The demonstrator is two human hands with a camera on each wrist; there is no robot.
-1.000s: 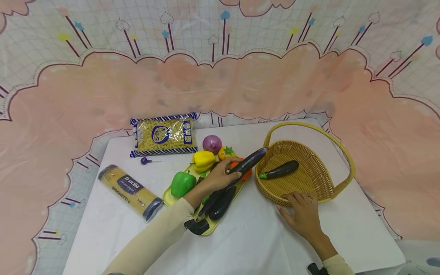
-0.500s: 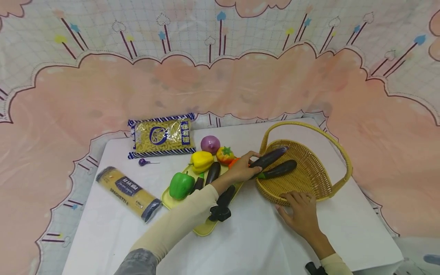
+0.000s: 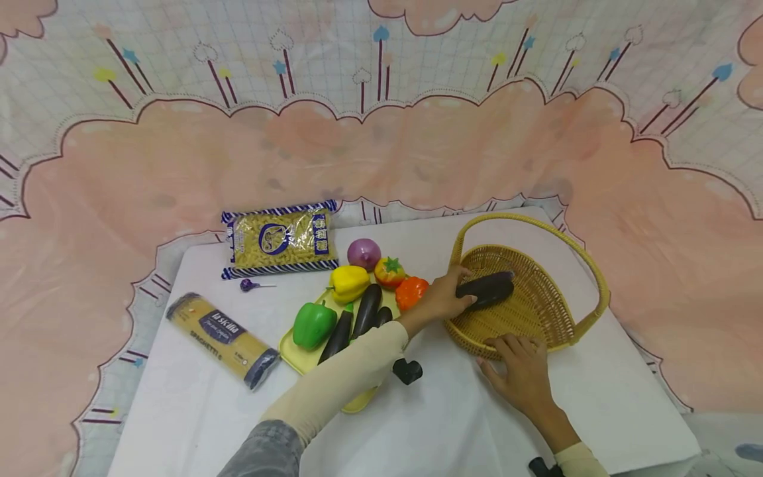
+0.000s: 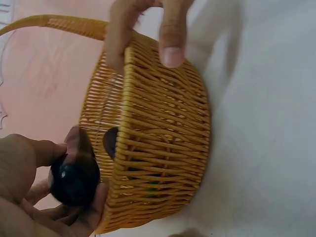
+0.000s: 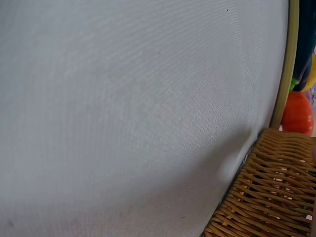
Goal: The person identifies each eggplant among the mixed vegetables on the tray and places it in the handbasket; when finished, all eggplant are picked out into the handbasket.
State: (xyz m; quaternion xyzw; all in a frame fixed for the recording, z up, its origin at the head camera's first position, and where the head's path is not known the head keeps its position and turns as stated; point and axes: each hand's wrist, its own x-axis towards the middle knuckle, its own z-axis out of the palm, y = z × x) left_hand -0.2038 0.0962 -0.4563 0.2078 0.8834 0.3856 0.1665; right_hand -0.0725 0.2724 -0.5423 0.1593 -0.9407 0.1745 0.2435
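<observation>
My left hand holds a dark eggplant over the left part of the wicker basket. In the left wrist view, its fingers and thumb curl round the eggplant beside the basket's rim. Another eggplant lies inside the basket, partly seen past the rim; the held one covers it in the head view. My right hand grips the basket's near rim, fingers over the edge and thumb outside. The right wrist view catches only basket wall, tablecloth and some vegetables.
Left of the basket, a yellow tray bears several eggplants, a green pepper and a yellow pepper. Nearby are an orange-red pepper, an onion, a spaghetti pack and a pasta bag. The basket handle arches up.
My left hand has carried the eggplant rightward from above the tray into the basket's opening, over the eggplant lying there. My right hand has stayed on the rim.
</observation>
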